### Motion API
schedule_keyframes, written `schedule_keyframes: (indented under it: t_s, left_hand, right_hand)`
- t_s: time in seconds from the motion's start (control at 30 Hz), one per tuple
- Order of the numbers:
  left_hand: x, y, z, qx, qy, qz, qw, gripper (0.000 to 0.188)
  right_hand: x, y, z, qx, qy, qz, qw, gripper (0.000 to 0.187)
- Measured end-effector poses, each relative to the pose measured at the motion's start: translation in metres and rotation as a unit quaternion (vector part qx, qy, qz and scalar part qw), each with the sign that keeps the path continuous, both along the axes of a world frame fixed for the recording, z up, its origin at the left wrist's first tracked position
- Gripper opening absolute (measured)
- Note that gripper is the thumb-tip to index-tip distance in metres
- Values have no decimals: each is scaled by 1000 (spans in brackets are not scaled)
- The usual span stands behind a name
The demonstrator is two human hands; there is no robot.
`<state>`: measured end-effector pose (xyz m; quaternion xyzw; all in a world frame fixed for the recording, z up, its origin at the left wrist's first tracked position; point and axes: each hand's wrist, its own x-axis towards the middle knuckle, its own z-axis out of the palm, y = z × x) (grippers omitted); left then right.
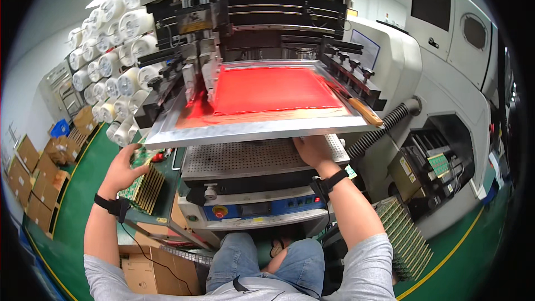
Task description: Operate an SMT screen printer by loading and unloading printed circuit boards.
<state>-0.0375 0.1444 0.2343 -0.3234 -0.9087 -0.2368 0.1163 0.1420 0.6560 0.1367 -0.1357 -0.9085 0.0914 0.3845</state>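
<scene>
Both hands work well apart: the left hand (121,171) curves thumb and fingers about a green board (139,158) by the stack of boards (148,192) on the left desk (172,192), though I cannot tell whether it grips the board or only touches it. To the right, the right hand (314,153) reaches over a perforated plate (239,159), its fingers running beneath a metal-framed screen (262,138); whether they hold anything cannot be told.

Judging from this pose, the step in hand is handling boards at the left while the right hand attends to the plate. The next move seems to call for a sure hold on the board's edges and a right hand kept low, clear of the frame.

Farther off, red paste (273,89) covers much of the screen, and a wooden-handled spatula (365,111) lies at its right. White spools (134,25) are piled at the far left.

The right fingertips and the plate's far part are hidden under the screen; the board by the left fingers is blurred, and the machine's top is cut off.
</scene>
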Motion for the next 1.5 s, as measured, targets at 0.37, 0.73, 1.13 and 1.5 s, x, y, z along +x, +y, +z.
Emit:
schedule_keyframes:
  t_s: [0.37, 0.73, 1.13, 1.5]
  left_hand:
    - [-16, 183, 27, -122, 68, -319, 937, 56]
    - [5, 234, 32, -103, 72, -338, 933, 53]
    - [-5, 240, 24, -70, 68, -344, 934, 51]
    - [-23, 249, 27, -35, 64, -322, 944, 49]
  right_hand:
    - [1, -9, 0, 18, 12, -10, 1000, 39]
    - [1, -14, 1, -12, -19, -18, 1000, 42]
    - [5, -19, 11, -39, -48, 2, 998, 43]
    - [4, -19, 9, -7, -45, 25, 999, 47]
